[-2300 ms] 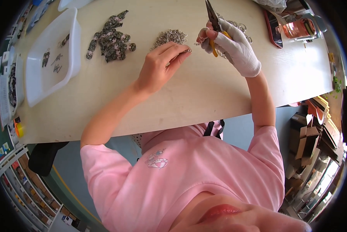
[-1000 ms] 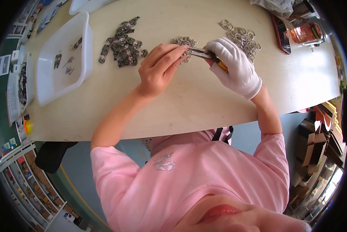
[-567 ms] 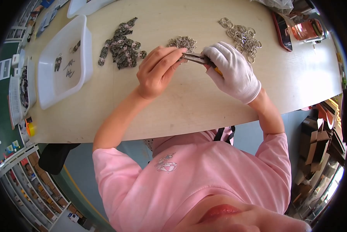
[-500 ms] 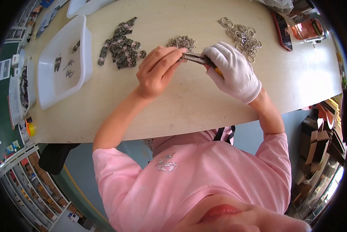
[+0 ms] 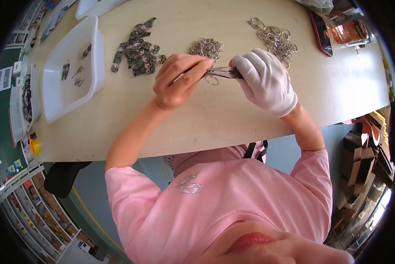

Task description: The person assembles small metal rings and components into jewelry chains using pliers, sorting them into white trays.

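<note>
My right hand point(image 5: 267, 81), in a white glove, grips a pair of pliers point(image 5: 226, 72) whose jaws point left. The jaw tips meet the fingertips of my bare left hand point(image 5: 176, 81), which is closed in a pinch; what it holds is mostly hidden. Just below the jaw tips hangs a metal split ring point(image 5: 212, 81). Right behind the hands lies a heap of small metal links point(image 5: 206, 47). Farther right is a pile of larger metal rings point(image 5: 277, 40), and to the left a pile of camouflage-patterned fabric pieces point(image 5: 138, 53).
A white plastic tray point(image 5: 98, 57) holding a few small pieces stands at the left of the pale table point(image 5: 184, 132). A red-and-black flat case point(image 5: 322, 35) and a jar of reddish content point(image 5: 349, 33) are at the far right. Cardboard boxes point(image 5: 360, 163) stand beyond the table's right side.
The pliers have turned nearly level, and their yellow handle is no longer visible. A hanging ring now shows below the jaws. Both hands have shifted only slightly.
</note>
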